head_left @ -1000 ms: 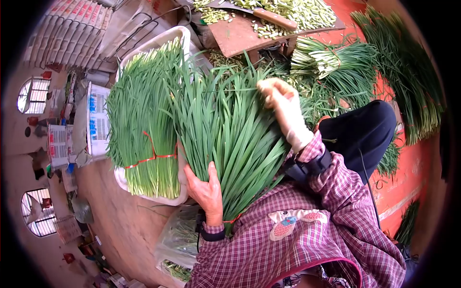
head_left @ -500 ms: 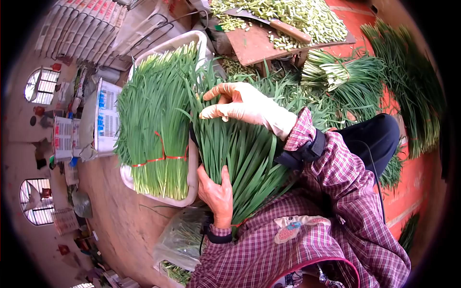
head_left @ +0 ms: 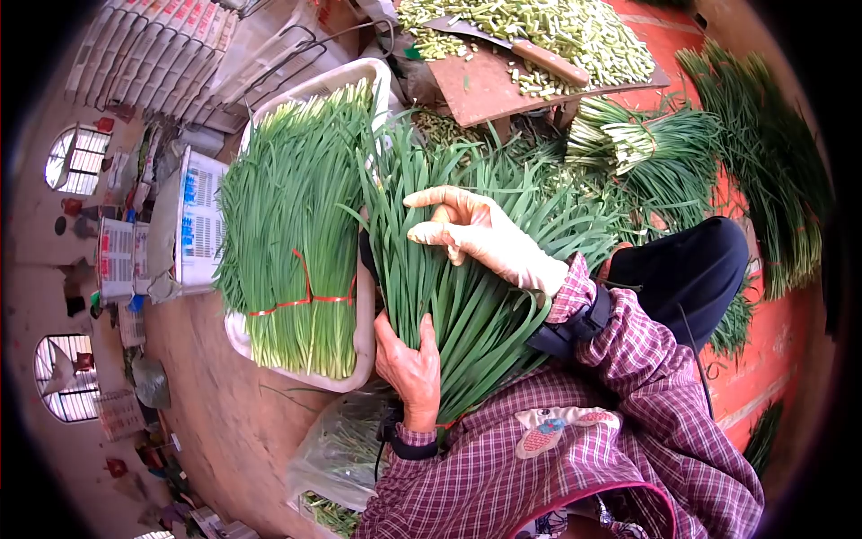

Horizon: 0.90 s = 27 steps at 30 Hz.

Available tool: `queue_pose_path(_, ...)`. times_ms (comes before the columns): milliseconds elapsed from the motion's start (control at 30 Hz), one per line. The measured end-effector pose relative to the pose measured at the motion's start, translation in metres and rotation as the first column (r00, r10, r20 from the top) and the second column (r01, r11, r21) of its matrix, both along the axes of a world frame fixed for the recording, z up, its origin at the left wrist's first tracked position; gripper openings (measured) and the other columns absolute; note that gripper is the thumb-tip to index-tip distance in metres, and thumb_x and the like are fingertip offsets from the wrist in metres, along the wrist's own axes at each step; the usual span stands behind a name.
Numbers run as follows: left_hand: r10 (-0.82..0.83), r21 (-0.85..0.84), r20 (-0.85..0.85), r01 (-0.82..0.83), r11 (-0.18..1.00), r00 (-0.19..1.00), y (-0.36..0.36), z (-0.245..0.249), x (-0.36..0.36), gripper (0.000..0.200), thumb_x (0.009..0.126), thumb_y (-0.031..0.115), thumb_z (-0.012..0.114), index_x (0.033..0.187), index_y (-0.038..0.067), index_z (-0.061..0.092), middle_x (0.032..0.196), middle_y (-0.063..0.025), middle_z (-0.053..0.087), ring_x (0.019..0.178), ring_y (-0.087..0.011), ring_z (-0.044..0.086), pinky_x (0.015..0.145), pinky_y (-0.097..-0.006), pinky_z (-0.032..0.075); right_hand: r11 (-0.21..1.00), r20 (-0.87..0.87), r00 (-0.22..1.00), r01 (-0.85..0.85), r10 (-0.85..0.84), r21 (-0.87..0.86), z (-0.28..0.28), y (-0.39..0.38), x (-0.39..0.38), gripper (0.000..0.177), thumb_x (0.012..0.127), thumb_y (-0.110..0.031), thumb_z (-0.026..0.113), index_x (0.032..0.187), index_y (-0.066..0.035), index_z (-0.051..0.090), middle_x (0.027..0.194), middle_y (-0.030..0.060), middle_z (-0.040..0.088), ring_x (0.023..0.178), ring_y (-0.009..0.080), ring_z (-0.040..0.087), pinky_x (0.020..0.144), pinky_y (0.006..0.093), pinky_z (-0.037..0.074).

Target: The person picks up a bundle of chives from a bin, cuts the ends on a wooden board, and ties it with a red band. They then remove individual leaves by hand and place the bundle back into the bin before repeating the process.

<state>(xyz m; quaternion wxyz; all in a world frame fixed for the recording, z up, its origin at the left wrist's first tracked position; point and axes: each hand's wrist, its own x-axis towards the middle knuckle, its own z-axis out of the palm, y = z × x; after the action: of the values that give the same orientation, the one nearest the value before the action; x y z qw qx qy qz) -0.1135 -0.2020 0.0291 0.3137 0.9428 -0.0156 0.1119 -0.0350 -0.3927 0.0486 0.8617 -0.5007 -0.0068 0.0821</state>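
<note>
My left hand point(head_left: 410, 370), bare, is closed round the near side of a loose bunch of garlic chives point(head_left: 462, 314) lying against my lap. My right hand point(head_left: 480, 235), in a pale glove, is over the leaves of this bunch. Its fingers are bent and apart, with a gap between thumb and forefinger and nothing visible held there. To the left, a white crate point(head_left: 364, 346) holds chives point(head_left: 296, 207) packed with leaves and pale stalks, with a red band point(head_left: 310, 299) round them. The lower ends of the held bunch are hidden by my sleeve.
A board point(head_left: 476, 99) carries chopped stalks point(head_left: 575, 36) and a knife point(head_left: 548, 61). Tied chive bundles point(head_left: 660, 139) lie on the red floor covering at right. A clear plastic bag point(head_left: 337, 449) lies below the crate. Stacked crates point(head_left: 202, 211) stand further left.
My right hand has moved right and slightly down, away from the crate's edge, exposing more leaf tips. My left hand stays nearly in place on the bunch.
</note>
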Motion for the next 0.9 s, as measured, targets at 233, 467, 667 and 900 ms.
queue_pose_path(233, -0.019, 0.0, 0.004, 0.019, 1.0, 1.0, 0.001, -0.001, -0.001, 0.049, 0.08, 0.015, 0.075, 0.119, -0.004, 0.051, 0.102, -0.0258, 0.063, 0.093, -0.0445, 0.061, 0.079, -0.0481, 0.047, 1.0, 0.052, 0.998, -0.023, 0.023, -0.004, 0.018, 0.015, 0.021, 0.056, 0.083, -0.026, 0.08, 0.126, -0.001, 0.056, 0.066, -0.0046, 0.053, 0.055, 0.0045, 0.046, 0.051, 0.0215, 0.038)
queue_pose_path(467, -0.007, 0.024, -0.015, 0.008, 1.0, 1.0, 0.0, 0.001, -0.001, 0.049, 0.08, 0.015, 0.074, 0.12, -0.003, 0.051, 0.101, -0.0254, 0.063, 0.093, -0.0444, 0.061, 0.078, -0.0482, 0.047, 0.993, 0.064, 0.996, 0.06, -0.054, -0.1, 0.015, 0.025, 0.033, 0.025, 0.088, -0.025, 0.073, 0.096, -0.002, 0.069, 0.067, -0.0027, 0.057, 0.058, 0.0042, 0.051, 0.053, 0.0212, 0.042)
queue_pose_path(667, 0.015, 0.07, -0.036, -0.012, 0.997, 0.999, -0.001, 0.0, -0.001, 0.048, 0.082, 0.019, 0.074, 0.119, -0.003, 0.051, 0.1, -0.025, 0.063, 0.09, -0.0441, 0.061, 0.078, -0.0481, 0.047, 0.97, 0.093, 0.967, 0.241, -0.238, -0.026, 0.0, 0.031, 0.032, 0.019, 0.092, -0.019, 0.067, 0.091, 0.0, 0.068, 0.072, -0.001, 0.06, 0.059, 0.0059, 0.054, 0.056, 0.0219, 0.046)
queue_pose_path(900, -0.007, -0.004, -0.019, 0.007, 1.0, 1.0, 0.008, -0.009, -0.001, 0.049, 0.084, 0.021, 0.073, 0.12, -0.005, 0.05, 0.1, -0.026, 0.062, 0.091, -0.0445, 0.061, 0.079, -0.0482, 0.047, 0.735, 0.044, 0.817, 0.492, -0.575, 0.467, 0.011, -0.064, 0.069, 0.025, 0.096, -0.02, 0.062, 0.112, -0.001, 0.062, 0.099, 0.0043, 0.064, 0.082, 0.0116, 0.063, 0.076, 0.0255, 0.056)
